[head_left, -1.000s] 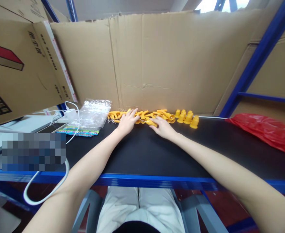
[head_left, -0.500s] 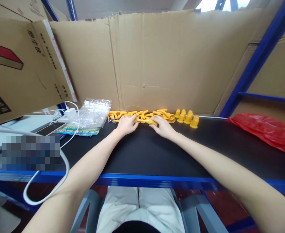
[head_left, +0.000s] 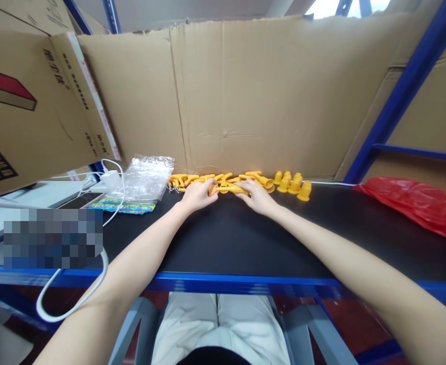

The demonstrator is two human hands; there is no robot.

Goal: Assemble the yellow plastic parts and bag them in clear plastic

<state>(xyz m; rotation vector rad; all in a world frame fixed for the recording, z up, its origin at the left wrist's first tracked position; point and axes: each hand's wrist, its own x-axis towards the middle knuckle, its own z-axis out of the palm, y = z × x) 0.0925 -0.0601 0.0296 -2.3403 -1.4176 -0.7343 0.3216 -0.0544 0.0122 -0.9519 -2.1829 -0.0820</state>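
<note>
Along the back of the black tabletop lies a row of yellow branched plastic pieces (head_left: 225,178), small and partly covered by my fingers. My left hand (head_left: 200,195) is closed on the left end of one long yellow plastic piece (head_left: 232,189). The fingers of my right hand (head_left: 259,196) close around the right end of that same piece, which lies level between both hands. Just right of my right hand, several yellow plastic cups (head_left: 294,183) stand upside down in short rows. Small shiny metal bits (head_left: 175,190) lie by my left hand.
A clear plastic bag (head_left: 147,175) lies over a colourful packet (head_left: 132,205) at the left. Further left are a white charger (head_left: 110,179) and looping cables. A red plastic bag (head_left: 416,203) occupies the right side. A tall cardboard panel (head_left: 284,96) closes off the back.
Both hands stay nearly in place. The yellow piece between them has turned slightly, and its left end now shows at my left fingertips.
</note>
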